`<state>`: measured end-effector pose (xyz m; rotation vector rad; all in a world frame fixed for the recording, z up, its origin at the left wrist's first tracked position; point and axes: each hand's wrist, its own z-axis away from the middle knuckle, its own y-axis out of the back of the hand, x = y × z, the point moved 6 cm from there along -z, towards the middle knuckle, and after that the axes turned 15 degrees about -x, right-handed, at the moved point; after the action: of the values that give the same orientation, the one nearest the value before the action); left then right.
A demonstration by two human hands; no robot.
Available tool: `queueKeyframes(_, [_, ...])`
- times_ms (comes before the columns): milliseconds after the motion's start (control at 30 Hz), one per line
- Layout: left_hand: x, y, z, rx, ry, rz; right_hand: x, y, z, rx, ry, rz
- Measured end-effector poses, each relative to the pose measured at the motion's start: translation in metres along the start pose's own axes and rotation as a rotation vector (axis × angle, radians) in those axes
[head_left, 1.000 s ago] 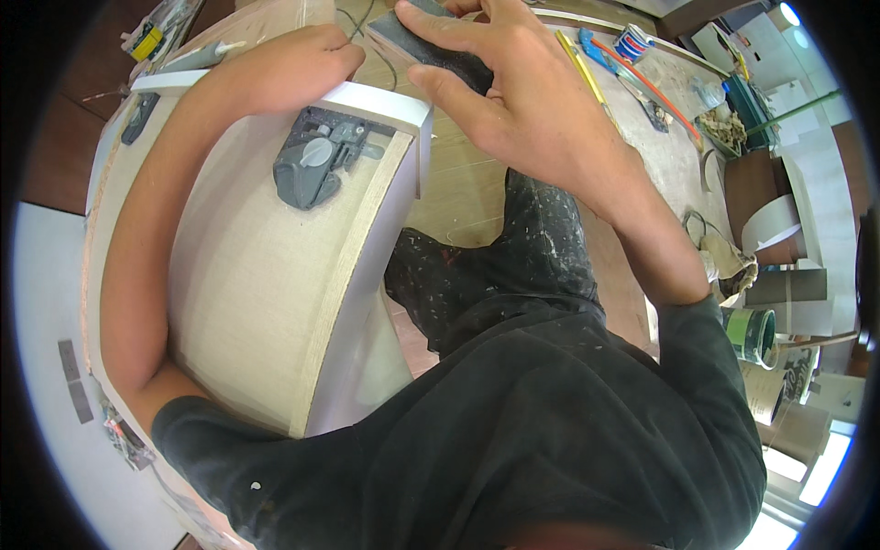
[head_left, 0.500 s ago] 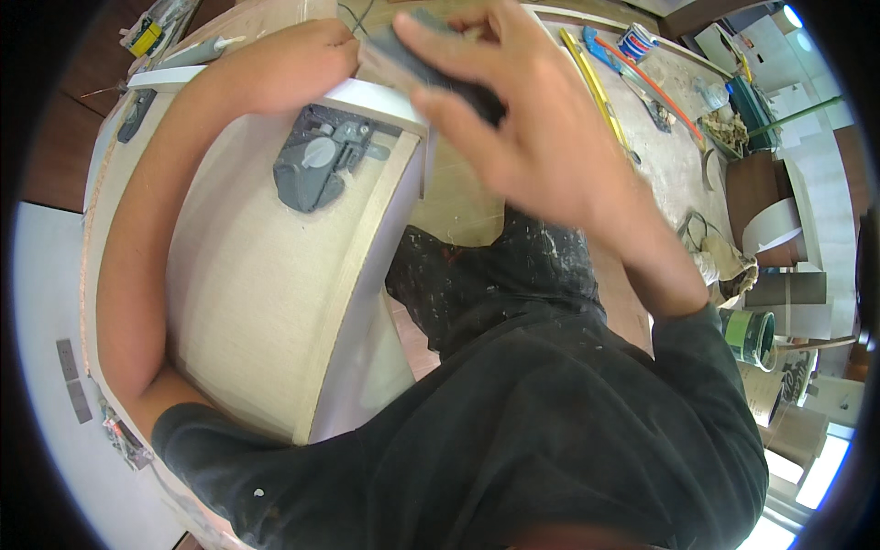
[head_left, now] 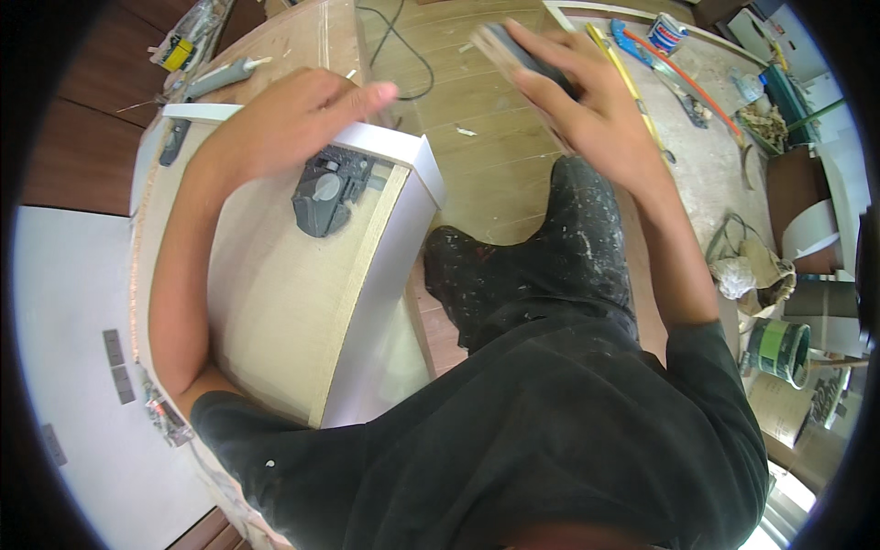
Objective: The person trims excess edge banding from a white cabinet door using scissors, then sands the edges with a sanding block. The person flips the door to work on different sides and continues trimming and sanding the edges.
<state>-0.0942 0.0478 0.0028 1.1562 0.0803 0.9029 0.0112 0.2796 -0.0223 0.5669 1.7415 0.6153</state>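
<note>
A pale wooden drawer (head_left: 284,293) with a white front panel (head_left: 385,142) stands on my left, its underside facing up. A grey plastic slide clip (head_left: 323,197) sits in its near front corner. My left forearm lies along the drawer, and my left hand (head_left: 298,119) is curled over the top of the front panel. The thumb sticks out to the right; the other fingertips are hidden. My right hand (head_left: 596,110) grips a dark sanding block (head_left: 532,60) with a pale face, between thumb and fingers. The block is in the air, apart from the panel.
A second grey clip (head_left: 174,142) shows at the drawer's far corner. Behind it, a sealant tube (head_left: 220,78) lies on a wooden board. To the right, a dusty worktop (head_left: 706,174) holds an orange-edged saw (head_left: 692,87), a yellow level and a can (head_left: 667,35). A cable (head_left: 403,46) crosses the floor.
My right hand has moved the sanding block away from the front panel, to the right. My left hand's thumb now sticks out. The whole view has shifted slightly.
</note>
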Motion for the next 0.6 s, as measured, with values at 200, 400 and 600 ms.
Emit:
queueKeyframes(200, [0.052,-0.016,0.011,-0.261,-0.115,0.155,0.067,0.001,0.066,-0.067,-0.088,-0.375])
queueKeyframes(400, [0.040,-0.007,-0.002,-0.445,-0.129,0.191,0.094,-0.030,0.092,-0.303,-0.129,-1.285])
queueKeyframes(600, [0.039,-0.006,-0.012,-0.584,-0.072,0.323,0.083,-0.040,0.099,-0.381,-0.146,-1.556])
